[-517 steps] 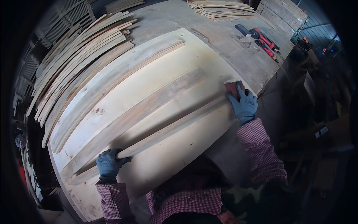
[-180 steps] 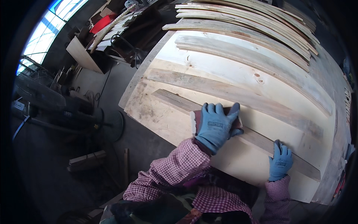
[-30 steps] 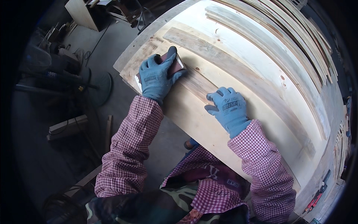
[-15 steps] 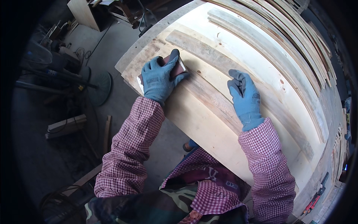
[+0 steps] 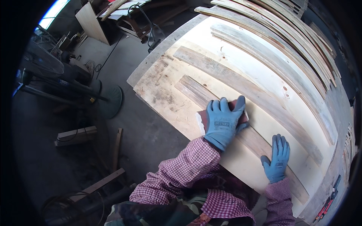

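My left hand (image 5: 222, 123), in a blue-grey work glove, is closed over a block wrapped in reddish-brown sandpaper (image 5: 202, 119). The sandpaper rests on a narrow wooden strip (image 5: 253, 141), around its middle, and a torn pale edge sticks out beside the glove. Toward the strip's near right end, my gloved right hand (image 5: 279, 159) lies flat with its fingers stretched out and holds nothing. Beneath the strip is a pale wooden panel (image 5: 179, 113) with dark stains at its left end. A second strip (image 5: 233, 75) lies on the panel just beyond the first.
More strips (image 5: 271, 52) lie farther back, with a pile of long slats (image 5: 301, 41) at the far right. Red-handled pliers or cutters (image 5: 327, 205) lie near the right edge. Left of the table, a round-based stand (image 5: 110, 101) and wood offcuts (image 5: 77, 133) are on the floor.
My left hand has slid the sandpaper block rightward and nearer along the strip. My right hand, half curled above the panel before, has moved nearer and flattened on the strip. The view has shifted.
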A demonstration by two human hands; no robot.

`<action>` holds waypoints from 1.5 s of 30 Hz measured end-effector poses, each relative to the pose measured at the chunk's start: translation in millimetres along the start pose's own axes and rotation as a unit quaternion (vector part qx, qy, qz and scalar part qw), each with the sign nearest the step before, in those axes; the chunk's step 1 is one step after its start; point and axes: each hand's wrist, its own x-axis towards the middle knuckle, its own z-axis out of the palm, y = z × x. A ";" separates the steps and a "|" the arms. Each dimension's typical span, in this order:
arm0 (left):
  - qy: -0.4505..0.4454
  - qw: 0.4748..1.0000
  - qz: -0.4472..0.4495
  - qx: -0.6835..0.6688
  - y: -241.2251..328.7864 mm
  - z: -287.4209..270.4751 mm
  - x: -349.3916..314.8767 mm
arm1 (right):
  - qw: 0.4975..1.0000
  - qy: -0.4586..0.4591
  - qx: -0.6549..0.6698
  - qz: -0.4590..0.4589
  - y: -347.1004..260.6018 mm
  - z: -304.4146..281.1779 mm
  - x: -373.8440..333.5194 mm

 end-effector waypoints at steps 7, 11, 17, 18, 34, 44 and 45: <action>-0.077 0.990 0.115 -0.011 -31.6 -13.3 11.4 | 1.000 0.005 0.000 0.006 3.9 0.3 -4.2; -0.100 0.977 -0.110 0.152 -137.1 -38.4 87.1 | 1.000 0.021 -0.010 0.001 2.8 1.1 -2.8; -0.095 0.968 -0.141 0.185 -121.3 -40.4 77.9 | 0.998 0.040 0.044 -0.009 0.1 1.8 -1.2; -0.084 0.982 -0.096 0.141 -96.7 -29.5 59.1 | 0.998 0.042 0.044 -0.009 -0.5 2.6 -0.6; -0.110 0.970 -0.157 0.152 -97.2 -42.7 48.2 | 0.997 0.064 0.049 -0.007 1.4 4.3 -2.5; -0.172 0.940 -0.262 0.132 -142.8 -56.3 92.7 | 0.996 0.073 0.057 -0.012 2.0 4.4 -0.7; -0.165 0.940 -0.274 0.120 -153.9 -52.4 96.9 | 0.996 0.074 0.057 -0.011 0.8 3.8 -1.4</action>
